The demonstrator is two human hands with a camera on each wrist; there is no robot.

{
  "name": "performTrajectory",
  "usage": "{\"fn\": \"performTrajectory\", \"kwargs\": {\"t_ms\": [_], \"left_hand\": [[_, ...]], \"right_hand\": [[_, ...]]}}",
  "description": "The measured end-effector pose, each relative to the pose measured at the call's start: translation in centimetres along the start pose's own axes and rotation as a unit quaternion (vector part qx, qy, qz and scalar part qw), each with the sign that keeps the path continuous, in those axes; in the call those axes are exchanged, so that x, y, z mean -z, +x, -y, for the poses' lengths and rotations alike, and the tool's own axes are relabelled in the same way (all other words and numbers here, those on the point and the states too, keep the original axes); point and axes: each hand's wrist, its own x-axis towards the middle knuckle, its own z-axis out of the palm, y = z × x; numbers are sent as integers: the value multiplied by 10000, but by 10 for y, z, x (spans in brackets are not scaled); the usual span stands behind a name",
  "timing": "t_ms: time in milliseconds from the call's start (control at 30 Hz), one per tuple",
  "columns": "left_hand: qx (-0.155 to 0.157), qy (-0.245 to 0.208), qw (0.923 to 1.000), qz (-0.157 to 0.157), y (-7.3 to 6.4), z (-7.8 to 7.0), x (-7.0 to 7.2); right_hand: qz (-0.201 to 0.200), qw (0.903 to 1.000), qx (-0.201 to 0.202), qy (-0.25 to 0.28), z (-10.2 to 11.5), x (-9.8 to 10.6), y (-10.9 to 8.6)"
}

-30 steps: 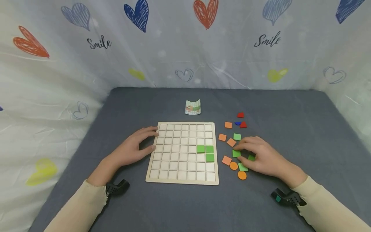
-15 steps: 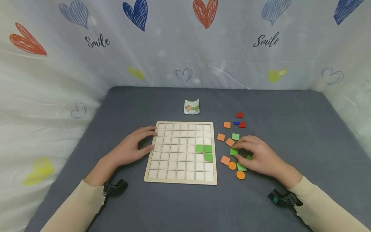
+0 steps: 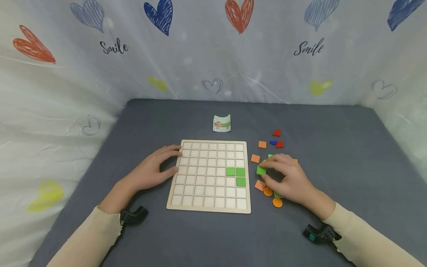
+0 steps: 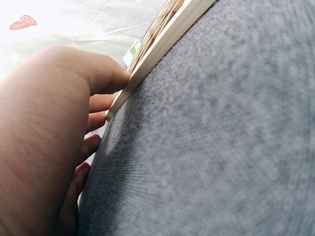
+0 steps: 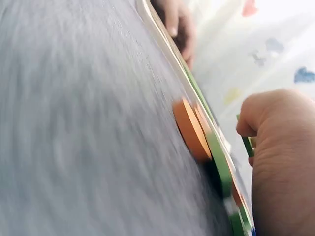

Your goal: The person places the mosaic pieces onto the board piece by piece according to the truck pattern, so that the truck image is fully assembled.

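In the head view, a wooden grid board (image 3: 208, 211) lies mid-table. Three green square tiles sit in cells toward its right side, among them a corner tile (image 3: 240, 172). My left hand (image 3: 151, 168) touches the board's left edge with thumb and fingertips, the fingers relaxed; the left wrist view shows the thumb (image 4: 110, 73) against the board's side. Between thumb and fingers, my right hand (image 3: 290, 180) pinches another green square tile (image 3: 261, 170), held just right of the board and above loose pieces. The right wrist view shows only a sliver of this tile (image 5: 247, 145).
Around the right hand lie loose pieces: orange squares (image 3: 255, 158), orange discs (image 3: 277, 202), red pieces (image 3: 277, 132) and a blue piece (image 3: 273, 142). The hand partly covers some green ones. A small curled printed card (image 3: 221, 123) stands behind the board. A patterned curtain (image 3: 213, 55) hangs beyond.
My right hand has lifted the green tile off the table and carried it left, toward the board. The left hand stays at the board's edge.
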Motion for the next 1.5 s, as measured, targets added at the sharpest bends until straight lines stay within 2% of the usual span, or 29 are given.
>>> {"fn": "performTrajectory", "kwargs": {"t_ms": [200, 400, 633, 933, 1500], "left_hand": [[-104, -29, 9999, 17, -1, 1, -3], [-26, -47, 10000, -42, -4, 2, -3], [-78, -59, 9999, -75, -5, 4, -4], [-51, -70, 9999, -52, -4, 3, -8], [-127, -50, 9999, -56, -2, 1, 1]], "right_hand": [[138, 9998, 141, 69, 10, -14, 6], [312, 9991, 246, 165, 21, -29, 20], [529, 9965, 559, 313, 31, -44, 31], [905, 9943, 525, 217, 35, -46, 32], [1012, 9925, 661, 190, 38, -49, 35]]}}
